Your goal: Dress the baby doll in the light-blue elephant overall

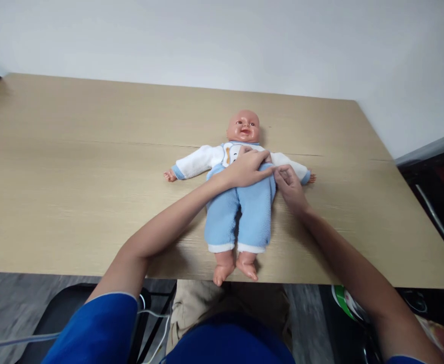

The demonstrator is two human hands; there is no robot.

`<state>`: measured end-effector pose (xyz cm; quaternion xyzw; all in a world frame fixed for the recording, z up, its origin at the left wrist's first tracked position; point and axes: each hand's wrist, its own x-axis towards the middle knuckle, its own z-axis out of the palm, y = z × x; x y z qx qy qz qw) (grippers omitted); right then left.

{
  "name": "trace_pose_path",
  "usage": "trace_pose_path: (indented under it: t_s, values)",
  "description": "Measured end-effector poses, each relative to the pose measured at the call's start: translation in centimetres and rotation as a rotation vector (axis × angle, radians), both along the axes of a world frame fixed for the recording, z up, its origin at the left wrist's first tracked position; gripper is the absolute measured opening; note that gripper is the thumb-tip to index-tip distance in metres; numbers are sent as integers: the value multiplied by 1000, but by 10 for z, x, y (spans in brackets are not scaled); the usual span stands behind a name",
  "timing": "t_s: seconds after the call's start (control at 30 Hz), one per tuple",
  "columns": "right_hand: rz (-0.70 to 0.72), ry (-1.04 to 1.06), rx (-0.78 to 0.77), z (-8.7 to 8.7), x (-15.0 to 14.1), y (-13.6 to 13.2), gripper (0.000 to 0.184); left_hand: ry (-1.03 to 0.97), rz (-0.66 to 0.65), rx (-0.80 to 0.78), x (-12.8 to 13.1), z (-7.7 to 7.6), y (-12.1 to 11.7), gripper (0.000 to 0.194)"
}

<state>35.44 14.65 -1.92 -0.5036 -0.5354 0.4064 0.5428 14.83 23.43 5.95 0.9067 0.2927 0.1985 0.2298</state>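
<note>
A baby doll point(243, 126) lies on its back on the wooden table, head away from me and bare feet at the near edge. It wears a white top point(199, 161) with blue cuffs and fluffy light blue pants point(222, 217). My left hand point(249, 167) reaches across the doll's belly, its fingers and thumb closed at the waistband. At the right side of the waist, my right hand point(289, 186) pinches the edge of the pants, close to my left thumb. Both hands partly hide the print on the top's front.
The table point(74, 202) runs wide to the left, with a white wall point(207, 40) behind it. A black chair point(60, 308) and a white cable point(165, 328) are below at left. Dark items, including a green-and-white round object point(344, 302), sit below at right.
</note>
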Motion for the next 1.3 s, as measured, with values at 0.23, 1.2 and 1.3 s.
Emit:
trace_pose_path:
  t_s: [0.23, 1.2, 1.3]
  values:
    - [-173, -676, 224, 20, 40, -16, 36, -41, 14, -17, -3, 0, -4, 28]
    - [-190, -599, 285, 5, 84, -6, 102, -258, 46, 45, 21, -20, 17, 50]
    - [32, -637, 196, 1, 72, -7, 66, -418, 62, -41, 13, -24, 21, 50]
